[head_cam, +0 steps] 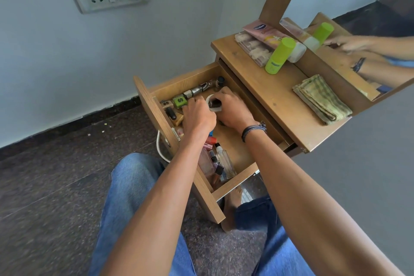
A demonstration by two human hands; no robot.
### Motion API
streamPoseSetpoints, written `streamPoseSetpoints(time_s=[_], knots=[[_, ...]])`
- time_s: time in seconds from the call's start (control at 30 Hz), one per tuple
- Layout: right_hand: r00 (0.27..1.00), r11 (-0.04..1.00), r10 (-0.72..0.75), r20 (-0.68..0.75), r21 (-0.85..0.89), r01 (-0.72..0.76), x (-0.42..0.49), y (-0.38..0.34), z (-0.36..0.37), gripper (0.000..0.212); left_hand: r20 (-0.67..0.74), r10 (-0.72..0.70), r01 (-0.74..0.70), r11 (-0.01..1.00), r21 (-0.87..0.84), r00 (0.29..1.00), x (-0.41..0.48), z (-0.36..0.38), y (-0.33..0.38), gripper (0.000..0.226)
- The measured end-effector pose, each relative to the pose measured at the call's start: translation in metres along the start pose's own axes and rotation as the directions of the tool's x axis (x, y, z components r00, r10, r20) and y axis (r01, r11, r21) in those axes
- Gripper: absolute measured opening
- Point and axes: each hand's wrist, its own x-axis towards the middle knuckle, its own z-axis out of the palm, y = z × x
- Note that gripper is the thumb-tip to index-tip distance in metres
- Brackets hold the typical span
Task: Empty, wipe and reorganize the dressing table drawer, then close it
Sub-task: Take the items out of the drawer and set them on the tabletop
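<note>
The wooden drawer [244, 177] of the dressing table stands pulled out, with several small cosmetics inside. Both hands are down in its middle. My right hand [230, 107] curls round a small jar [214, 104] with a white rim and dark contents. My left hand [198, 116] is curled beside it, its fingers hidden; what it holds cannot be seen. A green-capped bottle [180, 101] and silver tubes [197, 91] lie along the far side. Clear glass perfume bottles [225, 161] stand at the near end. A folded green checked cloth [321, 98] lies on the table top [268, 87].
On the table top stand a lime green bottle [279, 56], a pink tube [266, 32] and a clear box [252, 50], against a mirror [358, 18]. A white cable [160, 149] hangs beside the drawer front. My knees in jeans are below, on a dark speckled floor.
</note>
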Motion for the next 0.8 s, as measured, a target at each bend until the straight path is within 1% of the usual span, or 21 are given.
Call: streamPoseSetpoints(time_s=[0.1, 0.23, 0.33, 0.43, 0.57, 0.67, 0.8], knots=[[0.999, 0.994, 0.042, -0.011, 0.1, -0.041, -0.01, 0.006, 0.002, 0.018, 0.05, 0.064, -0.065, 0.998, 0.01, 0.997, -0.001, 0.004, 0.0, 0.052], [0.994, 0.968, 0.087, -0.062, 0.24, -0.07, -0.025, 0.012, -0.002, 0.026, 0.117, 0.16, -0.162, 0.987, 0.009, 0.98, -0.001, 0.008, 0.0, 0.06], [0.966, 0.942, 0.205, -0.155, 0.301, -0.151, -0.042, 0.015, -0.001, 0.03, 0.171, 0.18, -0.193, 0.979, 0.062, 0.969, -0.003, 0.012, -0.002, 0.057], [0.912, 0.927, 0.341, -0.23, 0.244, -0.285, -0.055, 0.016, 0.0, 0.031, 0.191, 0.187, -0.209, 0.973, 0.101, 0.964, -0.005, 0.013, -0.002, 0.054], [0.877, 0.924, 0.381, -0.294, 0.164, -0.346, -0.066, 0.014, -0.002, 0.032, 0.195, 0.185, -0.21, 0.97, 0.119, 0.963, -0.005, 0.013, -0.002, 0.052], [0.884, 0.928, 0.371, -0.284, 0.137, -0.346, -0.068, 0.011, -0.004, 0.03, 0.202, 0.168, -0.195, 0.973, 0.12, 0.965, -0.006, 0.013, -0.002, 0.051], [0.908, 0.941, 0.337, -0.248, 0.06, -0.333, -0.059, 0.006, -0.011, 0.031, 0.188, 0.137, -0.16, 0.981, 0.111, 0.973, -0.007, 0.011, 0.0, 0.048]])
